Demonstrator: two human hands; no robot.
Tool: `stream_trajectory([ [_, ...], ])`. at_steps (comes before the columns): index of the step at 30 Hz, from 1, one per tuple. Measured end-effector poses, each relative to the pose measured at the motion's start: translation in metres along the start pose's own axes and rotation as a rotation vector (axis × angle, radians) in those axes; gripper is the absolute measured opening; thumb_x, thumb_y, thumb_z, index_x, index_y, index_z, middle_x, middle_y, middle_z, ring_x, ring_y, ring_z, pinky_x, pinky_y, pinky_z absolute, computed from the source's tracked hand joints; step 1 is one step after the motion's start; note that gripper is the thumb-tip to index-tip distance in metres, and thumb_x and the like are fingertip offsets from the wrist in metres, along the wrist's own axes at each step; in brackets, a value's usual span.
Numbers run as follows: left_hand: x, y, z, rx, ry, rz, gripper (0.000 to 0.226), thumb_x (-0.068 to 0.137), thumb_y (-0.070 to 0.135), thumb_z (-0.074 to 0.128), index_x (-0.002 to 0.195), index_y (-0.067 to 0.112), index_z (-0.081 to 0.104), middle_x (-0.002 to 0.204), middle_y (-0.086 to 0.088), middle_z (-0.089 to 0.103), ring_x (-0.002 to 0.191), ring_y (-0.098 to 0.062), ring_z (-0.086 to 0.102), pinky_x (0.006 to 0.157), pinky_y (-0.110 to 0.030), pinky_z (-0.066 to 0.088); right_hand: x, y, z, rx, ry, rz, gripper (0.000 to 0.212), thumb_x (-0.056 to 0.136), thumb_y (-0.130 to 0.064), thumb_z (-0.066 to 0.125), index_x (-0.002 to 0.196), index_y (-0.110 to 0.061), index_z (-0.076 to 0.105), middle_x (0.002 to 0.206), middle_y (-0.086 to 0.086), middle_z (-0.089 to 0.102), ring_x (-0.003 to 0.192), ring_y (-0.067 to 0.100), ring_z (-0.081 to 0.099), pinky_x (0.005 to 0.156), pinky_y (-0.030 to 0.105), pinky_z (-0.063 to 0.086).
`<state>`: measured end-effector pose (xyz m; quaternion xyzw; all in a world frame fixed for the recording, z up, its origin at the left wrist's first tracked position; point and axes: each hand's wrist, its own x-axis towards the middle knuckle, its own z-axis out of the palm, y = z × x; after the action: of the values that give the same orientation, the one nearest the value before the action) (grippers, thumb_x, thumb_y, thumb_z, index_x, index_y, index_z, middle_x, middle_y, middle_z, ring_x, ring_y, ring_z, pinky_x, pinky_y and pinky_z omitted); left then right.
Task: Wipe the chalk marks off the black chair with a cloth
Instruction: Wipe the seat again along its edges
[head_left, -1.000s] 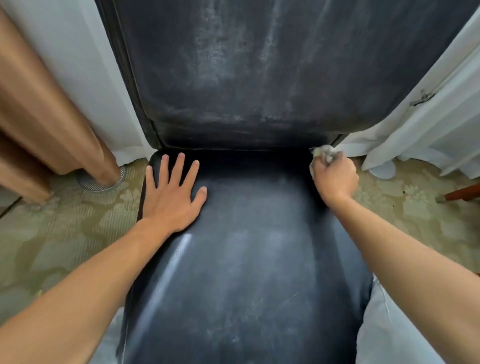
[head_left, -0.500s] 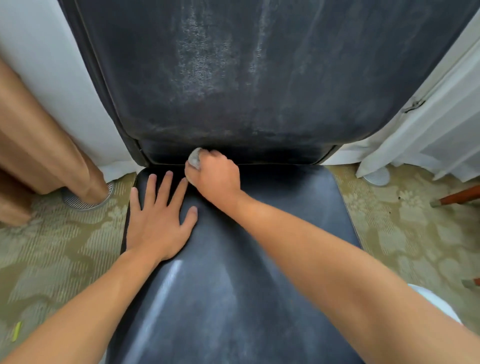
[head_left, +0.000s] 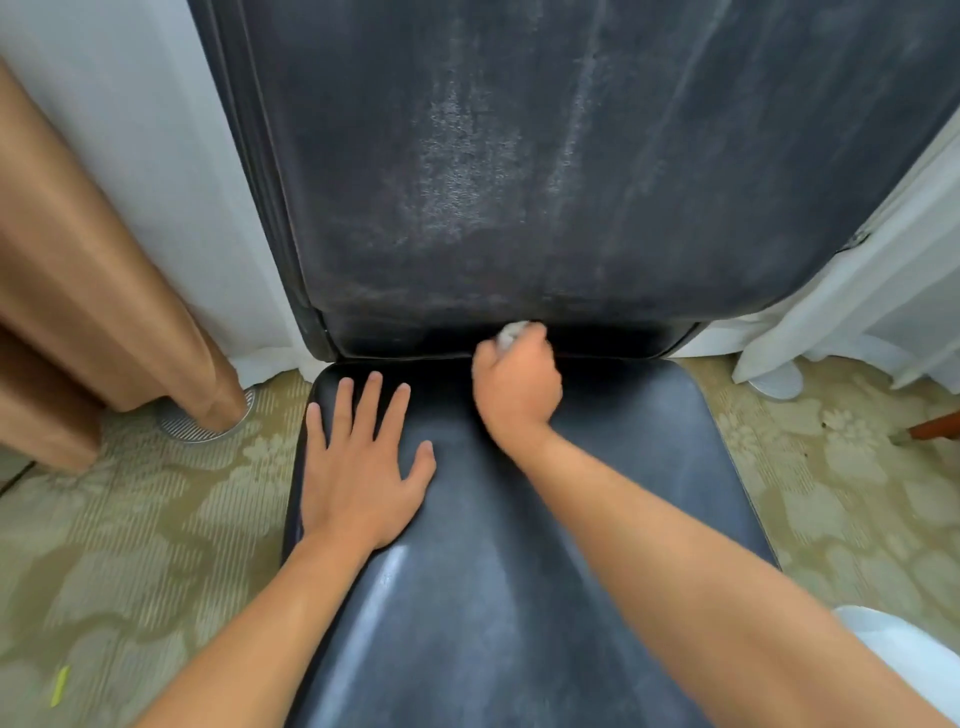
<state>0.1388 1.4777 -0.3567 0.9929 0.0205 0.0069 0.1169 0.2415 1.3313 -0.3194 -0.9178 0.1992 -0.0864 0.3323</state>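
The black chair (head_left: 519, 597) fills the centre of the head view, seat toward the camera and backrest rising at the top of the frame. The seat surface is smooth dark upholstery with a pale sheen along its left front. The backrest carries whitish chalk marks (head_left: 457, 171): a speckled patch left of centre and a thinner vertical streak just to its right.

The left hand (head_left: 358, 467) lies flat on the left rear part of the seat, fingers straight and spread, palm down, holding nothing.

The right hand (head_left: 517, 387) is at the crease where the seat meets the backrest, near the middle. Its fingers are curled into a fist around a small wad of cloth (head_left: 511, 331); only a pale tip of the cloth shows above the knuckles, touching the lower edge of the backrest. This hand is slightly blurred.

The floor (head_left: 130, 545) is covered in a green-beige floral pattern. A brown curtain (head_left: 93, 291) hangs at the left, its foot resting on a round metal floor drain (head_left: 208, 423). White curtains (head_left: 852, 317) hang at the right. A small yellow-green object (head_left: 60, 686) lies on the floor at lower left.
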Motion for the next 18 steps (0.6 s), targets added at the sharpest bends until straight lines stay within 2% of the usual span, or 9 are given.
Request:
stream_trajectory([
  [2, -0.004, -0.002, -0.003, -0.205, 0.091, -0.09, 0.08, 0.091, 0.056, 0.04, 0.159, 0.014, 0.035, 0.164, -0.008, 0.037, 0.155, -0.026, 0.025, 0.124, -0.051, 0.027, -0.043, -0.049, 0.042, 0.022, -0.204, -0.147, 0.036, 0.095, -0.034, 0.059, 0.117, -0.007, 0.052, 0.117, 0.016, 0.064, 0.1, 0.041, 0.066, 0.076, 0.041, 0.048],
  [4, -0.006, -0.003, -0.006, -0.402, 0.139, -0.205, 0.078, 0.084, 0.049, 0.053, 0.151, 0.011, 0.041, 0.147, -0.009, 0.047, 0.142, -0.027, 0.039, 0.109, -0.049, 0.043, -0.062, -0.075, 0.065, 0.048, -0.259, -0.19, 0.034, 0.096, -0.033, 0.059, 0.117, -0.007, 0.051, 0.115, 0.015, 0.063, 0.096, 0.04, 0.067, 0.072, 0.04, 0.048],
  [5, -0.006, -0.003, -0.006, -0.409, 0.163, -0.211, 0.074, 0.084, 0.046, 0.056, 0.148, 0.01, 0.043, 0.14, -0.009, 0.049, 0.137, -0.029, 0.043, 0.105, -0.05, 0.046, -0.064, -0.078, 0.066, 0.041, -0.263, -0.225, 0.034, 0.096, -0.033, 0.06, 0.117, -0.007, 0.052, 0.114, 0.015, 0.064, 0.094, 0.04, 0.067, 0.072, 0.041, 0.049],
  [7, -0.004, -0.001, -0.002, -0.358, 0.21, -0.166, 0.064, 0.088, 0.034, 0.064, 0.143, 0.005, 0.046, 0.131, -0.011, 0.052, 0.129, -0.031, 0.047, 0.107, -0.049, 0.046, -0.055, -0.069, 0.063, 0.028, -0.305, -0.302, 0.033, 0.096, -0.035, 0.063, 0.114, -0.008, 0.057, 0.109, 0.015, 0.067, 0.093, 0.038, 0.067, 0.074, 0.042, 0.054],
  [9, -0.004, 0.004, 0.001, -0.366, 0.221, -0.172, 0.058, 0.088, 0.024, 0.068, 0.138, 0.003, 0.048, 0.128, -0.012, 0.054, 0.125, -0.032, 0.05, 0.105, -0.046, 0.045, -0.049, -0.064, 0.055, 0.107, -0.359, -0.323, 0.031, 0.094, -0.038, 0.066, 0.106, -0.009, 0.061, 0.103, 0.014, 0.07, 0.094, 0.037, 0.067, 0.078, 0.045, 0.057],
  [12, -0.006, -0.001, -0.001, -0.352, 0.154, -0.284, 0.06, 0.086, 0.03, 0.064, 0.138, 0.004, 0.051, 0.127, -0.017, 0.056, 0.111, -0.036, 0.058, 0.078, -0.04, 0.045, -0.061, -0.085, 0.05, 0.208, -0.482, -0.474, 0.032, 0.09, -0.046, 0.07, 0.097, -0.015, 0.067, 0.094, 0.008, 0.073, 0.088, 0.034, 0.068, 0.075, 0.045, 0.058],
  [15, -0.005, -0.006, 0.004, -0.312, 0.133, -0.312, 0.05, 0.087, 0.027, 0.064, 0.131, 0.006, 0.056, 0.125, -0.018, 0.058, 0.106, -0.04, 0.061, 0.073, -0.041, 0.044, -0.066, -0.101, 0.048, 0.283, -0.465, -0.348, 0.039, 0.091, -0.052, 0.064, 0.088, -0.014, 0.072, 0.087, 0.011, 0.073, 0.087, 0.037, 0.068, 0.077, 0.045, 0.059],
  [16, -0.005, -0.006, 0.005, -0.32, 0.154, -0.292, 0.047, 0.088, 0.023, 0.065, 0.131, 0.008, 0.055, 0.13, -0.016, 0.057, 0.115, -0.04, 0.06, 0.077, -0.045, 0.049, -0.063, -0.096, 0.043, 0.304, -0.442, -0.264, 0.039, 0.09, -0.051, 0.063, 0.086, -0.014, 0.072, 0.086, 0.01, 0.073, 0.087, 0.036, 0.068, 0.079, 0.044, 0.059],
  [18, -0.005, -0.006, 0.006, -0.314, 0.209, -0.237, 0.05, 0.09, 0.019, 0.062, 0.138, 0.006, 0.054, 0.15, -0.013, 0.051, 0.14, -0.034, 0.048, 0.1, -0.054, 0.049, -0.043, -0.067, 0.025, 0.404, -0.346, -0.047, 0.029, 0.087, -0.043, 0.066, 0.082, -0.014, 0.071, 0.084, 0.006, 0.073, 0.086, 0.03, 0.068, 0.077, 0.038, 0.058],
])
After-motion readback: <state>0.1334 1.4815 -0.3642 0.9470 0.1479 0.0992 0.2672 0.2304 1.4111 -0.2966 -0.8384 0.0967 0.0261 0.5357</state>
